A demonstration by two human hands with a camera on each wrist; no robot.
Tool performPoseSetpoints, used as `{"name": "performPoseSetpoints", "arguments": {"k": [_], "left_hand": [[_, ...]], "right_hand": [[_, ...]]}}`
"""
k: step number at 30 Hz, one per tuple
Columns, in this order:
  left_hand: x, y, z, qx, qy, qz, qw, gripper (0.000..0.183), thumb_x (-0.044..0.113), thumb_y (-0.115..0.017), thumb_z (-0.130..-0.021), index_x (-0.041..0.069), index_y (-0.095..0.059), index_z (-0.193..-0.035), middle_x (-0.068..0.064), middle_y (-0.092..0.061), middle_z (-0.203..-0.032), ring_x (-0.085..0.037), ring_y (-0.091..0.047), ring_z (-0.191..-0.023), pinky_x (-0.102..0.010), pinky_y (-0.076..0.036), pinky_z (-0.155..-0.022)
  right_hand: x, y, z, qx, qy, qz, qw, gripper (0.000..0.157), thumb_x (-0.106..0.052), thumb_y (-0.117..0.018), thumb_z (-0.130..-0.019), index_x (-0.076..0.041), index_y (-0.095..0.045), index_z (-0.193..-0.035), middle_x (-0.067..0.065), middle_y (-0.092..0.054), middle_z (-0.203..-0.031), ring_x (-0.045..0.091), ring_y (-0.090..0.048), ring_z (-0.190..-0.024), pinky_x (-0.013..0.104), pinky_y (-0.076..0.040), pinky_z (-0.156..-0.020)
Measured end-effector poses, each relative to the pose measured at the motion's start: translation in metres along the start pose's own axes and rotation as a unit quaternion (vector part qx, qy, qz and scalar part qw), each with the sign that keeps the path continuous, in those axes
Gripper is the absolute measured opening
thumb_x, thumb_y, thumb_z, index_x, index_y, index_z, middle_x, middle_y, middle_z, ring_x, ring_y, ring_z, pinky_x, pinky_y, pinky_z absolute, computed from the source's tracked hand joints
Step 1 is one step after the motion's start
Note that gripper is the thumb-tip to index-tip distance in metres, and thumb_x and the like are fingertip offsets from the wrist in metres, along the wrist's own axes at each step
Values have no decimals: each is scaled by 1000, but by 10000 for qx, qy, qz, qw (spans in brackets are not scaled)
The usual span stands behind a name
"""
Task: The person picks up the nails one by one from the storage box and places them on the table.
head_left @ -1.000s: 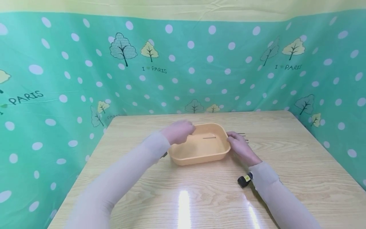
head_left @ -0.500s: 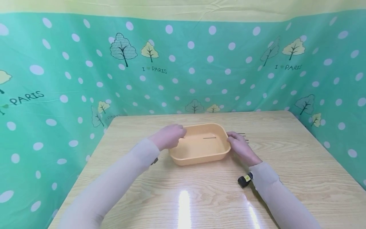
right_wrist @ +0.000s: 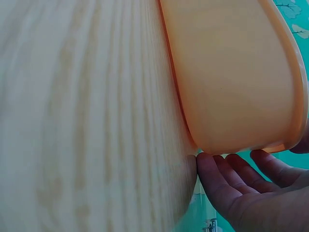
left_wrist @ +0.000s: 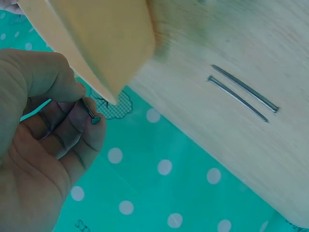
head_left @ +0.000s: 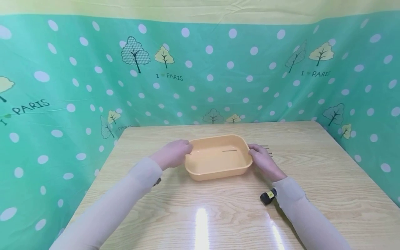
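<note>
My left hand (head_left: 173, 153) is at the left end of a shallow orange plastic tray (head_left: 218, 172). Between thumb and fingers it pinches a nail (left_wrist: 91, 112), whose head pokes out in the left wrist view. One more nail (head_left: 229, 150) lies on the tray's floor. With the thumb at the rim and fingers against the outer wall, my right hand (head_left: 264, 160) holds the tray's right end. In the left wrist view, two nails (left_wrist: 246, 88) lie side by side on the table; the head view does not show them.
Several nails (head_left: 265, 148) lie on the wooden table (head_left: 231, 211) just beyond my right hand. A green dotted curtain (head_left: 200, 86) hangs behind the table and along both sides. Black wrist camera gear (head_left: 267, 197) sits at the right cuff.
My left hand has moved left and slightly down, from above the tray's interior to its left rim, with a nail between its fingers. My right hand and the tray stay in place.
</note>
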State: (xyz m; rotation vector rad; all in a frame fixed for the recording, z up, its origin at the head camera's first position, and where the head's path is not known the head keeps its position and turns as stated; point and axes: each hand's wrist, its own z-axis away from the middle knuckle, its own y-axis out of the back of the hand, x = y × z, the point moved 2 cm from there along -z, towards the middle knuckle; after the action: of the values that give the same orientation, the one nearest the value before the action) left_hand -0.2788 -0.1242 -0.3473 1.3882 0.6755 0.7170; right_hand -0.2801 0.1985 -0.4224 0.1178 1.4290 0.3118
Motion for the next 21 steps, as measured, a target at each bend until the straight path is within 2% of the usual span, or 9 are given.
{"name": "performPoseSetpoints", "arguments": {"k": [12, 16, 21], "left_hand": [[-16, -6, 20, 19, 223, 173, 9996, 28, -9, -65, -77, 9, -64, -99, -3, -60, -93, -21, -61, -86, -32, -53, -74], [-24, -9, 27, 94, 328, 163, 9993, 25, -6, -69, -77, 11, -63, -95, -2, -60, -92, -21, -62, -85, -30, -54, -73], [-33, -14, 34, 142, 391, 161, 9990, 23, -7, -67, -77, 10, -63, -92, -4, -60, -89, -19, -60, -79, -28, -53, -68]], "right_hand": [[1, 0, -2, 6, 38, -58, 10000, 48, -14, -38, -95, 3, -38, -140, 22, -46, -136, 34, -52, -117, 44, -42, -101], [1, 0, -2, 37, 18, -7, 10000, 48, -14, -37, -95, 2, -39, -140, 21, -47, -135, 32, -53, -116, 43, -44, -100], [2, -1, -2, 51, -3, -9, 10000, 48, -14, -38, -95, 2, -39, -140, 20, -47, -134, 32, -53, -115, 42, -44, -99]]}}
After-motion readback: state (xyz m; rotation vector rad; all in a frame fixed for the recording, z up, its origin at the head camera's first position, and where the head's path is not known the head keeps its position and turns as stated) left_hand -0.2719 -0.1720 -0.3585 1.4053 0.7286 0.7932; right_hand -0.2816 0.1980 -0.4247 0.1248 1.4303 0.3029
